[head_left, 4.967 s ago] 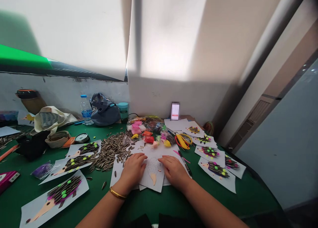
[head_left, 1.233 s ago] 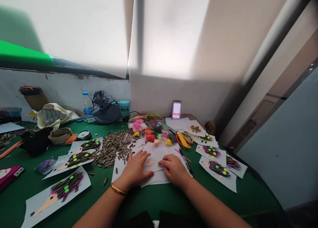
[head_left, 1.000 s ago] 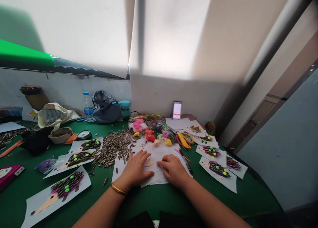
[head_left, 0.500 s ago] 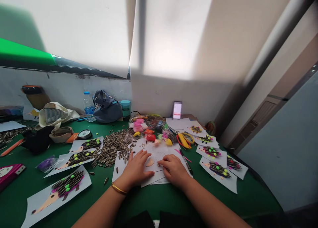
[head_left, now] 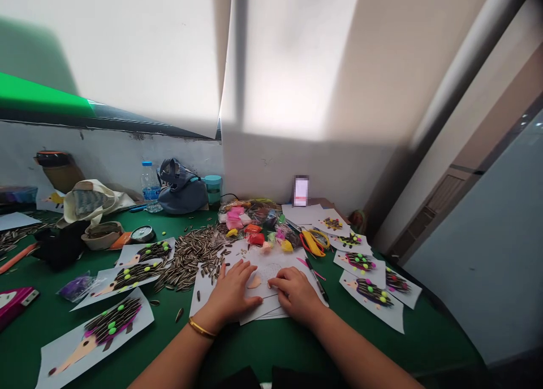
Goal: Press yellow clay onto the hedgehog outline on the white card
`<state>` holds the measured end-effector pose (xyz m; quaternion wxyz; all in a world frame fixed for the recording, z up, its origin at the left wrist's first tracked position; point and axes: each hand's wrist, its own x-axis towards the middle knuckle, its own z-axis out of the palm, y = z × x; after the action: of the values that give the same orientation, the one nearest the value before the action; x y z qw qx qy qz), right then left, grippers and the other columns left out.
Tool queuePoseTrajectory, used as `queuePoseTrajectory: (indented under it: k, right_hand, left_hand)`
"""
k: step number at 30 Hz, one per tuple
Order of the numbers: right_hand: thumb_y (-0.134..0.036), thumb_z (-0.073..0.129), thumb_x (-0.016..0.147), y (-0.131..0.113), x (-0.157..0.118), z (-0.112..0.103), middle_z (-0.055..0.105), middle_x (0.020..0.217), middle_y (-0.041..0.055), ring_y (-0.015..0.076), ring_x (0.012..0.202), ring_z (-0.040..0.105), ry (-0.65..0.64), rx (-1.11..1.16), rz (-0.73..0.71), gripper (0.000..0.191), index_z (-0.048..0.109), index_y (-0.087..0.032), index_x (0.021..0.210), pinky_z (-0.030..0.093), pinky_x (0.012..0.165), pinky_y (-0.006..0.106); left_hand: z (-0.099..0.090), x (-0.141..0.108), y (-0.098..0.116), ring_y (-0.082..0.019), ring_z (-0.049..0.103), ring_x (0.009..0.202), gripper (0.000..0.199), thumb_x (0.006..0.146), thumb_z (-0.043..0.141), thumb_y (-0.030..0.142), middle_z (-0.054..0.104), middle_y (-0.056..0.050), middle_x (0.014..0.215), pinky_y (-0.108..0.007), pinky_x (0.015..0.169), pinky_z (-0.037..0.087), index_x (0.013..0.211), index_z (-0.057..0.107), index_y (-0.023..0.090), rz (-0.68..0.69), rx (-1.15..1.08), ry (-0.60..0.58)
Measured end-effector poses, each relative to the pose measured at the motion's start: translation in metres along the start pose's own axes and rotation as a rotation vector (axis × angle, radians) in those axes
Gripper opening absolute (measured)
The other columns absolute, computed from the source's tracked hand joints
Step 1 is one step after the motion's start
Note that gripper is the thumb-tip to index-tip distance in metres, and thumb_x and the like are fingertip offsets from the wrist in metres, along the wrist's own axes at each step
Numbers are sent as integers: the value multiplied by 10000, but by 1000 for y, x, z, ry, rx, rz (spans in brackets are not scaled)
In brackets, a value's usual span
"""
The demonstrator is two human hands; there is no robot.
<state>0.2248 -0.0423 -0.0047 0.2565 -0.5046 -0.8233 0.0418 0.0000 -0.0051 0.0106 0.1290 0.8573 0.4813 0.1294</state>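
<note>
White paper (head_left: pixel 263 293), bearing a peach-coloured shape (head_left: pixel 255 282) and a faint outline (head_left: pixel 270 271), lies toward the table's (head_left: pixel 428 349) near edge. Left hand (head_left: pixel 232 293): open, palm down on the paper's left side. Right hand (head_left: pixel 297 294): fingers curled beside the outline; grip cannot be determined. Seeds (head_left: pixel 192 258) lie heaped beyond the left hand.

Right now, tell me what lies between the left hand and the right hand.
The head view shows paper there, bearing a peach patch and a faint drawing.

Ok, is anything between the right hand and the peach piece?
Nothing visible: only paper shows between the right hand and the peach piece. The left hand lies on the piece's other side, not in between.
</note>
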Motion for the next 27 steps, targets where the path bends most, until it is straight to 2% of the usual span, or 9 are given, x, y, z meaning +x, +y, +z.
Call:
queuePoseTrajectory:
  k: [27]
  right_hand:
    - [-114, 591, 820, 6, -2, 5, 631, 995, 48, 212, 956, 536, 40, 34, -69, 320, 701, -280, 1071, 404, 860, 357]
  left_hand:
    - [3, 0, -3, -330, 279, 1426, 741, 719, 689, 493, 414, -94, 1503, -609, 1164, 24, 1385, 456, 266, 7, 15, 8]
